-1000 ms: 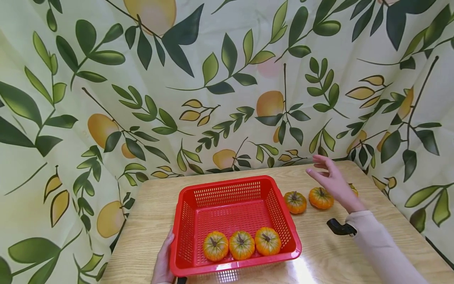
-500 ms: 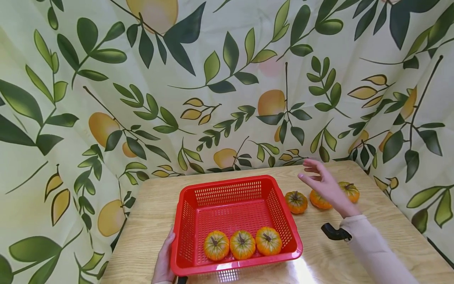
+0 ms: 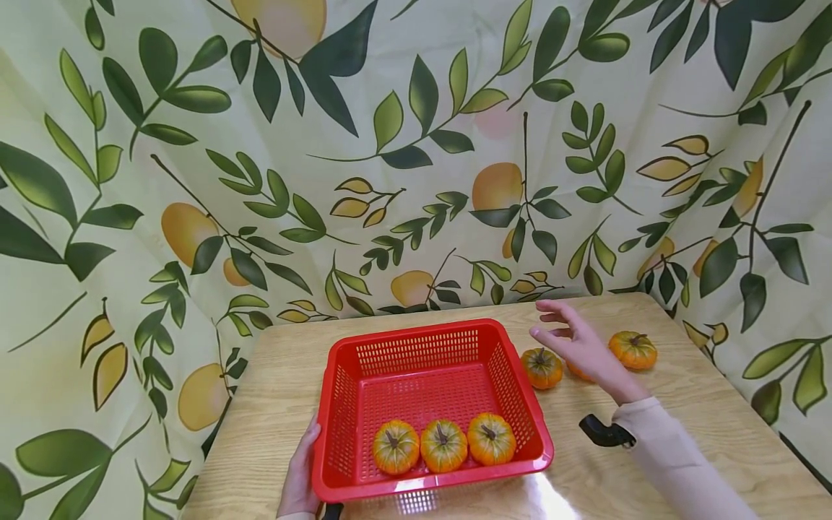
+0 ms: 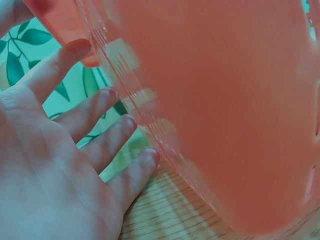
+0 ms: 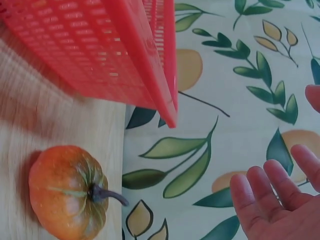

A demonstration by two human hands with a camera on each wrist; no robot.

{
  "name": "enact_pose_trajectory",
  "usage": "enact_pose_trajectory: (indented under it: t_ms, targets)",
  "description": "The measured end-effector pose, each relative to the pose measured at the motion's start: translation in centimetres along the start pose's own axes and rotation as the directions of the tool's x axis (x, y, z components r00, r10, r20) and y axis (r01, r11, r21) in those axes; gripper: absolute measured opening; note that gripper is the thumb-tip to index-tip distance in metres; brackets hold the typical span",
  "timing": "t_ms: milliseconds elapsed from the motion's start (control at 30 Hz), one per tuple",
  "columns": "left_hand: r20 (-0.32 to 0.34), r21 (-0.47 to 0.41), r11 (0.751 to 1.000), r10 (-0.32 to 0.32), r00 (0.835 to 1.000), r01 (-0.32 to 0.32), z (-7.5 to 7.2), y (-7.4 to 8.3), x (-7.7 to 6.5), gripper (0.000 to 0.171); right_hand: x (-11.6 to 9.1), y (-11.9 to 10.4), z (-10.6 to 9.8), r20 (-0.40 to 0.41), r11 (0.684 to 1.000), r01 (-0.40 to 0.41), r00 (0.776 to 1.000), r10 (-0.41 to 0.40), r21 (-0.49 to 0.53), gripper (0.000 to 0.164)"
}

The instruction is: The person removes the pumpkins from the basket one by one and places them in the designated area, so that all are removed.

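Note:
A red plastic basket [image 3: 429, 491] with perforated walls stands on the table, holding a row of three small orange-and-green pumpkins [image 3: 442, 446] along its near side. My left hand [image 3: 300, 469] is at the basket's left side. In the left wrist view its straight, spread fingers [image 4: 107, 142] touch the outer wall. My right hand [image 3: 578, 347] is raised to the right of the basket, fingers loosely bent and holding nothing. Near it, a pumpkin [image 3: 542, 368] sits beside the basket; another pumpkin [image 3: 578, 371] is mostly hidden behind the hand. A third pumpkin [image 3: 633, 350] lies farther right.
The light wooden table [image 3: 279, 375] ends at a hanging cloth [image 3: 416, 238] printed with leaves and fruit, which runs along the back and both sides. A black curved piece [image 3: 606, 431] sticks out from the right sleeve.
My right hand has moved left and slightly down, toward the basket. The rightmost pumpkin is now uncovered, while the middle one is more hidden. My left hand and the basket have stayed in place.

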State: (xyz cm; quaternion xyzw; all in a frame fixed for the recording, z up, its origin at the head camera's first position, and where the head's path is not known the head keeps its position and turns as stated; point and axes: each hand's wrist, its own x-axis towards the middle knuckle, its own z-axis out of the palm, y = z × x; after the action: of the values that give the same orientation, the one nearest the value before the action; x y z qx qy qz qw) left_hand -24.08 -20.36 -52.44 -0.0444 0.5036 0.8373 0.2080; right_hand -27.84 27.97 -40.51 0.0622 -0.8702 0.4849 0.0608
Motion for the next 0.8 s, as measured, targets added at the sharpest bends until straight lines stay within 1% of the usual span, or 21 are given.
enact_pose_trajectory:
  t_ms: [33, 100, 267, 333, 567, 700, 800]
  targets:
    - [0.006, 0.004, 1.000, 0.007, 1.000, -0.007, 0.0, 0.0, 0.0, 0.066, 0.0, -0.1, 0.2, 0.005, 1.000, 0.005, 1.000, -0.005, 0.001, 0.058]
    - [-0.002, 0.001, 1.000, 0.005, 1.000, -0.005, 0.0, 0.0, 0.0, 0.067, 0.0, -0.2, 0.5, 0.016, 1.000, 0.016, 1.000, -0.016, 0.009, 0.057]
    - [-0.053, -0.012, 1.000, -0.024, 0.998, 0.024, 0.1, 0.1, 0.2, 0.073, -0.1, -0.6, 1.2, 0.047, 1.000, 0.020, 0.999, -0.021, 0.021, 0.057]
    - [-0.061, -0.014, 0.999, -0.031, 0.998, 0.030, 0.1, 0.2, 0.2, 0.074, -0.2, -0.8, 1.4, 0.065, 1.000, 0.011, 0.998, -0.013, 0.028, 0.057]
    - [-0.069, -0.009, 0.999, -0.033, 0.997, 0.032, 0.2, 0.2, 0.2, 0.075, -0.2, -1.1, 2.4, 0.101, 0.999, 0.017, 0.995, -0.020, 0.031, 0.058]
    - [-0.074, -0.009, 0.999, -0.032, 0.997, 0.032, 0.3, 0.3, 0.2, 0.075, -0.3, -1.3, 3.0, 0.126, 0.999, 0.002, 0.992, -0.007, 0.037, 0.058]
    - [-0.083, -0.009, 0.999, -0.044, 0.996, 0.043, 0.3, 0.3, 0.2, 0.076, -0.3, -1.5, 3.4, 0.152, 0.998, -0.017, 0.988, 0.008, 0.054, 0.059]
